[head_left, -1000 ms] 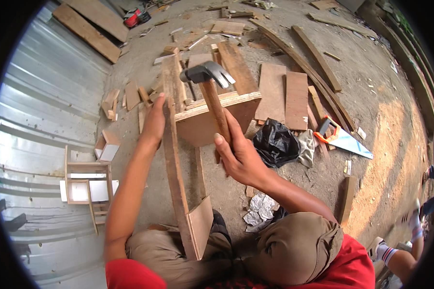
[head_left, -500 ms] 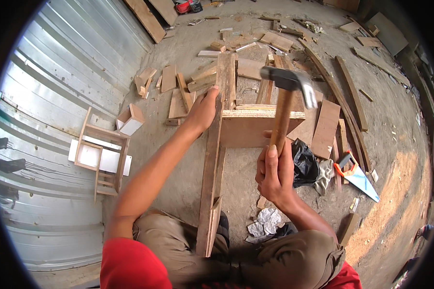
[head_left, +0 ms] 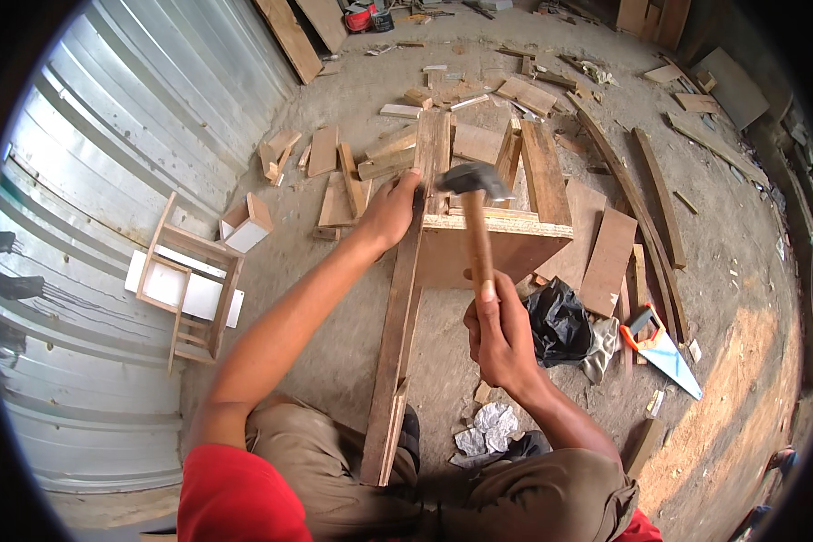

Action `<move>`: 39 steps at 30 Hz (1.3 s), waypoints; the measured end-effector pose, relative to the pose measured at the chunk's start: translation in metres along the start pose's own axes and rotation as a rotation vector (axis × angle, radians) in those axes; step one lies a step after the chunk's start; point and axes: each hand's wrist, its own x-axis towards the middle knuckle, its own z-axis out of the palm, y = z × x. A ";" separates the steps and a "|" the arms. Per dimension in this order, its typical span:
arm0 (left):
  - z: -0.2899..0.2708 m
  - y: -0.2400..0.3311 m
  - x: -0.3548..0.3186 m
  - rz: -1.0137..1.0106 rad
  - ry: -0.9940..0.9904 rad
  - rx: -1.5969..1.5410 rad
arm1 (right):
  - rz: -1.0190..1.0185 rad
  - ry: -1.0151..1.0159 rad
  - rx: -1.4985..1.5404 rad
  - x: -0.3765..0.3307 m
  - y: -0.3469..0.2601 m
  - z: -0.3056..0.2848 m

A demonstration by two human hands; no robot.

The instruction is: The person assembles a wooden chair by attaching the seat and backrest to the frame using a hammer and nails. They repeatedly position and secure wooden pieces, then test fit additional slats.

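Observation:
My right hand (head_left: 501, 334) is closed round the wooden handle of a claw hammer (head_left: 479, 235). Its dark head, slightly blurred, hangs over the wooden frame, just right of my left thumb. My left hand (head_left: 393, 215) grips the long upright board (head_left: 393, 334) at the frame's left side; its fingers are partly hidden behind the wood, and I cannot see whether a nail is there. The frame has a plywood panel (head_left: 492, 253) across its near side and a slanted board (head_left: 544, 172) at the right. The long board's lower end rests between my knees.
A handsaw (head_left: 664, 352) with an orange and black handle lies right, near a black plastic bag (head_left: 556, 321). Crumpled paper (head_left: 490, 429) is by my right knee. A small wooden frame (head_left: 194, 280) stands by the metal wall (head_left: 108, 271). Planks and offcuts litter the far floor.
The hammer has swung left and down, its head now close to my left thumb. My left hand stays on the board. The view has shifted slightly.

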 end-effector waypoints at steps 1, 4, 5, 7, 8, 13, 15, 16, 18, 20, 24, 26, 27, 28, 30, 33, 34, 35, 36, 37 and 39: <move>0.001 0.002 -0.002 0.000 0.004 -0.015 | -0.044 0.059 0.089 -0.004 -0.003 0.002; 0.003 0.012 -0.007 -0.076 -0.018 0.021 | -0.106 0.102 0.035 -0.008 0.006 0.003; 0.001 0.012 -0.005 -0.068 0.005 0.026 | -0.074 0.040 -0.117 -0.004 0.008 0.003; -0.003 0.008 -0.002 -0.053 0.051 0.034 | -0.044 -0.025 -0.197 -0.003 0.005 0.001; 0.000 0.007 -0.001 -0.055 0.049 0.045 | -0.073 0.030 -0.154 -0.008 -0.001 -0.001; 0.004 0.000 -0.002 -0.094 0.012 0.006 | -0.173 0.140 -0.030 -0.013 -0.002 0.006; 0.003 0.008 -0.003 -0.040 -0.014 0.015 | -0.077 -0.006 -0.217 0.001 0.005 0.000; 0.004 0.012 -0.002 -0.048 -0.008 0.013 | -0.091 0.030 -0.165 0.001 0.005 -0.007; 0.000 0.013 -0.004 -0.091 0.003 0.010 | -0.097 0.093 -0.051 -0.003 -0.019 -0.008; -0.004 0.007 -0.002 -0.068 0.019 0.037 | -0.231 0.188 0.215 -0.001 -0.029 -0.005; 0.000 0.006 -0.004 -0.058 0.050 0.042 | 0.157 -0.013 -0.125 -0.002 -0.014 -0.002; -0.006 0.001 0.011 -0.063 0.038 -0.014 | 0.009 0.056 -0.083 -0.002 -0.022 -0.007; -0.007 -0.003 0.010 -0.097 0.039 -0.009 | -0.084 0.125 -0.029 -0.001 -0.027 -0.008; -0.007 -0.009 0.007 -0.132 0.040 -0.003 | -0.069 0.135 0.149 -0.002 -0.036 -0.008; -0.001 0.004 0.000 -0.103 0.007 -0.035 | -0.086 0.177 0.245 -0.002 -0.032 -0.005; 0.003 0.011 -0.003 -0.066 0.034 0.018 | 0.105 -0.017 -0.036 0.003 -0.012 -0.007; 0.005 0.015 -0.004 -0.068 0.044 0.028 | 0.037 0.037 -0.023 0.003 -0.011 -0.009; 0.004 0.018 -0.007 -0.083 0.061 0.037 | -0.022 0.082 -0.006 0.004 -0.013 -0.006; 0.003 0.017 -0.008 -0.096 0.063 0.048 | -0.080 0.128 0.010 0.006 -0.017 -0.004; 0.001 0.016 -0.006 -0.108 0.064 0.059 | -0.030 0.141 0.155 0.006 -0.024 -0.007; 0.002 0.014 -0.005 -0.096 0.039 0.048 | -0.077 0.149 -0.013 0.007 -0.016 -0.006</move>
